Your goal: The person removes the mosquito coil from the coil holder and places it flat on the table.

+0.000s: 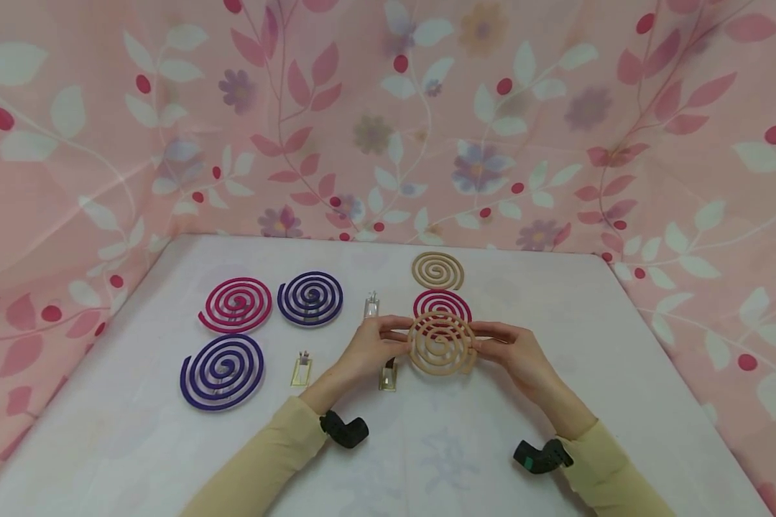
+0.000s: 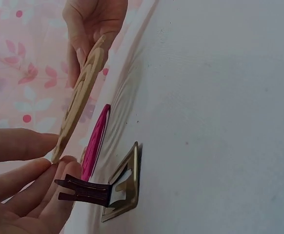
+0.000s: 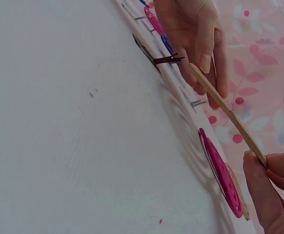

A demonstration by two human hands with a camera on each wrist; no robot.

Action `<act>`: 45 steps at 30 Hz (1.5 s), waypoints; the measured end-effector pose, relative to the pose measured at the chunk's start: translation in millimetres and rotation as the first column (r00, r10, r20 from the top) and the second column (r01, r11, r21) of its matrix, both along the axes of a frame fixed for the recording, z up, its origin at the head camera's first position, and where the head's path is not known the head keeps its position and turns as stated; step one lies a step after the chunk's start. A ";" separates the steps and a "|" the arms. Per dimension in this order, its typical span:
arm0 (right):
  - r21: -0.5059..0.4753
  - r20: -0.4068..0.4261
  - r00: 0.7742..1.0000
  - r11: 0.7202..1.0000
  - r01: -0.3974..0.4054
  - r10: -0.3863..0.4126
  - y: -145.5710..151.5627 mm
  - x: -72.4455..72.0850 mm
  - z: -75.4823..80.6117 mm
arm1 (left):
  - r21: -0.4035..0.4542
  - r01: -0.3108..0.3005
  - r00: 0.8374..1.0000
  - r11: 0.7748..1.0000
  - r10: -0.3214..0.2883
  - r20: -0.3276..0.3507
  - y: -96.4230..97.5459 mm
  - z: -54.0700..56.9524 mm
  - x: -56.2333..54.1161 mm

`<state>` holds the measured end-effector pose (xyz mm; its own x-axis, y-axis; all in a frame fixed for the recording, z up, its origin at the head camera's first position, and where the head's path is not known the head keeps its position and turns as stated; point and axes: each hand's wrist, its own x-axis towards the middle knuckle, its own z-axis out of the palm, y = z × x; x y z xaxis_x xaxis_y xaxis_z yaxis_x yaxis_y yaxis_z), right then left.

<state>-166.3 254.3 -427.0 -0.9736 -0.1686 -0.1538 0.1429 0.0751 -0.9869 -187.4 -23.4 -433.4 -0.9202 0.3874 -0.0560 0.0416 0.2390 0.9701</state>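
A tan spiral mosquito coil (image 1: 441, 373) is pinched at its left edge by my left hand (image 1: 370, 348) and at its right edge by my right hand (image 1: 516, 357). It is held above the table and looks tilted in both wrist views. Behind it a pink coil (image 1: 442, 293) lies on the table, partly hidden. Just below my left hand stands a small metal coil stand (image 2: 124, 192) with dark upright prongs (image 2: 86, 190). My right fingers (image 3: 259, 180) press the coil's edge between thumb and fingertips.
Another tan coil (image 1: 437, 254) lies farther back. At left, a pink coil (image 1: 236, 281) and two purple coils (image 1: 311, 274) (image 1: 223, 407) rest on stands. Two more metal stands (image 1: 302, 372) (image 1: 371, 309) sit near the middle. A floral curtain (image 1: 388, 129) surrounds the table (image 1: 530, 287).
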 end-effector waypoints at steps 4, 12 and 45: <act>0.029 -0.004 1.000 1.000 -0.006 0.006 3.1 -1.9 -4.2 | -0.009 0.047 0.999 0.999 -0.047 -0.018 -0.4 -1.7 -2.4; 0.121 -0.038 0.999 0.992 -0.030 0.034 7.2 -2.4 -9.0 | -0.077 0.111 0.992 0.991 -0.116 -0.060 -4.8 -3.2 -5.2; 0.335 -0.074 0.997 0.942 0.001 0.025 8.8 -1.2 -5.6 | -0.158 0.254 0.967 0.954 -0.255 0.015 -10.8 2.9 -1.4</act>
<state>-167.6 263.1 -432.5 -0.9829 -0.1317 -0.1291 0.0657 0.4037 -0.9125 -188.9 -34.3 -430.6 -0.7927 0.5957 -0.1300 0.1266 0.3694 0.9206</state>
